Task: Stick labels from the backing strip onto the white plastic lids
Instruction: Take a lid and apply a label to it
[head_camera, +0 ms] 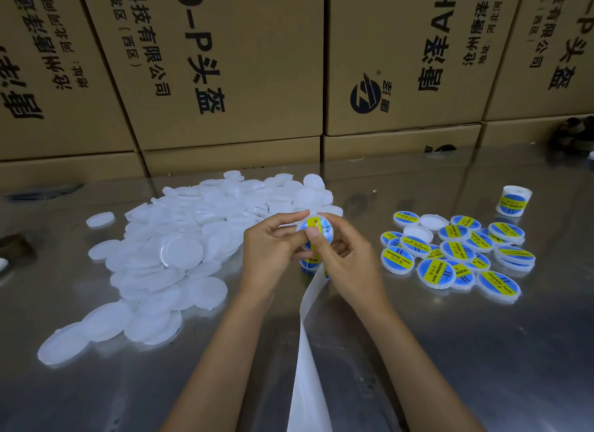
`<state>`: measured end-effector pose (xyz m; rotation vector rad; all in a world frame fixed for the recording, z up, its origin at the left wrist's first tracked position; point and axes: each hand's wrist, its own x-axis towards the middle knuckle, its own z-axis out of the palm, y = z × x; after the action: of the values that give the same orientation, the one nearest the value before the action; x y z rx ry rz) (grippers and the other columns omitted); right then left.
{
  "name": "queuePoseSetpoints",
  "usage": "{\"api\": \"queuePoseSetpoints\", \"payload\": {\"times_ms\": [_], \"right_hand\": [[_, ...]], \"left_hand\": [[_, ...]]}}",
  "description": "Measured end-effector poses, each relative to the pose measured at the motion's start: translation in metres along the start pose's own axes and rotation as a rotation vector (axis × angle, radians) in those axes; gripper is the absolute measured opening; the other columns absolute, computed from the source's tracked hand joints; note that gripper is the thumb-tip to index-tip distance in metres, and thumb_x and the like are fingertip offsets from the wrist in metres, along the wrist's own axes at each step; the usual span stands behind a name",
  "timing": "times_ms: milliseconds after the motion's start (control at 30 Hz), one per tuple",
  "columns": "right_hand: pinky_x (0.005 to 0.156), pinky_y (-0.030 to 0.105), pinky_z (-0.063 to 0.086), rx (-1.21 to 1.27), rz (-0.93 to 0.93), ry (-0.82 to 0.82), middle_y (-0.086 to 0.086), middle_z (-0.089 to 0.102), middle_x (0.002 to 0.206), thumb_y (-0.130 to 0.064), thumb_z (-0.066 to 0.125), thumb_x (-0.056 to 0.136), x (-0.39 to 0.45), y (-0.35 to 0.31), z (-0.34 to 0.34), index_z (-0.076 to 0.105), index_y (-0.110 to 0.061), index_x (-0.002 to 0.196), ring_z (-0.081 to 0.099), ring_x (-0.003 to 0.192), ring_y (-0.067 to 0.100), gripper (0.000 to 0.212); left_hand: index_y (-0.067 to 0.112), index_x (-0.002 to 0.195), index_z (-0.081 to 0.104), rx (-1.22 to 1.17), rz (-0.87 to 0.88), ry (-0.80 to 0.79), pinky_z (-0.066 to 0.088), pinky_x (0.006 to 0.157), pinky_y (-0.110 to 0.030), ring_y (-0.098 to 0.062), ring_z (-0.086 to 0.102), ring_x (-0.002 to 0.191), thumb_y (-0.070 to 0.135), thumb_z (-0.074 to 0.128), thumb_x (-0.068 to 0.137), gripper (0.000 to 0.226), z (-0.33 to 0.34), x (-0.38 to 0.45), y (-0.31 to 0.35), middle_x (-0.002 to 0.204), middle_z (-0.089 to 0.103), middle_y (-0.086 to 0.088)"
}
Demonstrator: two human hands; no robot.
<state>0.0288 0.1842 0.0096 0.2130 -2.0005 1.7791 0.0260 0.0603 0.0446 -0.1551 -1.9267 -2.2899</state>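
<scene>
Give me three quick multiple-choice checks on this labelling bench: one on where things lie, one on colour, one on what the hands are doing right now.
1. The heap of unlabelled lids lies
A. left of the hands
B. right of the hands
C. on the boxes

2. The labels on the finished lids are
A. red and white
B. blue and yellow
C. green and black

3. The lid in hand is
A. lying flat on the table
B. held up by both hands
C. dropped among the finished ones

Answers: 1 A, the white heap spreads left of the left hand. 2 B, blue discs with a yellow band. 3 B, left hand and right hand both hold it above the backing strip.
</scene>
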Motion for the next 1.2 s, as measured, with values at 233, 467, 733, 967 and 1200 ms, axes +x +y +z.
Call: {"api": "queuePoseSetpoints", "payload": {"times_ms": [233, 467, 733, 967, 1200], "right_hand": [[0.068, 0.043, 0.053, 0.004, -0.039, -0.070, 0.003, 0.072, 0.079, -0.049, 0.074, 0.080, -0.002, 0.003, 0.001, 0.070, -0.035, 0.108, 0.065, 0.071, 0.029, 0.031], [0.053, 0.038, 0.041, 0.010, -0.017, 0.004, 0.027, 0.054, 0.063, -0.028, 0.063, 0.096, 0.000, 0.003, -0.002, 0.068, -0.024, 0.119, 0.043, 0.052, 0.022, 0.024], [0.079, 0.044, 0.059, 0.088, -0.024, 0.066, 0.000, 0.074, 0.099, -0.021, 0.055, 0.101, 0.001, 0.005, -0.002, 0.067, -0.033, 0.111, 0.071, 0.086, 0.019, 0.020], [0.052, 0.024, 0.048, 0.073, 0.064, 0.005, -0.001, 0.059, 0.058, -0.035, 0.041, 0.106, 0.001, 0.006, -0.003, 0.068, -0.025, 0.094, 0.054, 0.051, 0.011, 0.031], [0.058, 0.026, 0.042, -0.069, 0.067, -0.046, 0.001, 0.062, 0.060, -0.039, 0.057, 0.098, -0.004, 0.001, 0.002, 0.062, -0.013, 0.084, 0.052, 0.055, 0.007, 0.030]], "left_hand": [[0.011, 0.088, 0.076, 0.049, 0.033, 0.108, 0.054, 0.047, -0.020, -0.019, 0.073, 0.059, 0.013, 0.077, 0.087, 0.003, 0.001, -0.001, 0.002, 0.073, 0.077, -0.002], [0.010, 0.098, 0.072, 0.104, 0.021, 0.033, 0.056, 0.050, -0.024, -0.020, 0.071, 0.058, 0.017, 0.069, 0.094, 0.008, 0.002, 0.000, -0.001, 0.075, 0.076, -0.008], [0.014, 0.129, 0.062, 0.199, 0.017, -0.283, 0.060, 0.069, -0.029, -0.013, 0.073, 0.081, -0.013, 0.064, 0.089, 0.048, 0.001, -0.002, 0.003, 0.107, 0.070, -0.005], [0.005, 0.101, 0.062, 0.152, 0.023, -0.059, 0.057, 0.053, -0.026, -0.024, 0.073, 0.058, -0.005, 0.079, 0.079, 0.030, 0.000, -0.003, 0.005, 0.073, 0.076, -0.007], [0.006, 0.089, 0.051, 0.093, 0.025, 0.118, 0.060, 0.060, -0.027, -0.028, 0.075, 0.063, 0.010, 0.080, 0.084, 0.030, -0.009, 0.004, 0.005, 0.078, 0.077, -0.011]]}}
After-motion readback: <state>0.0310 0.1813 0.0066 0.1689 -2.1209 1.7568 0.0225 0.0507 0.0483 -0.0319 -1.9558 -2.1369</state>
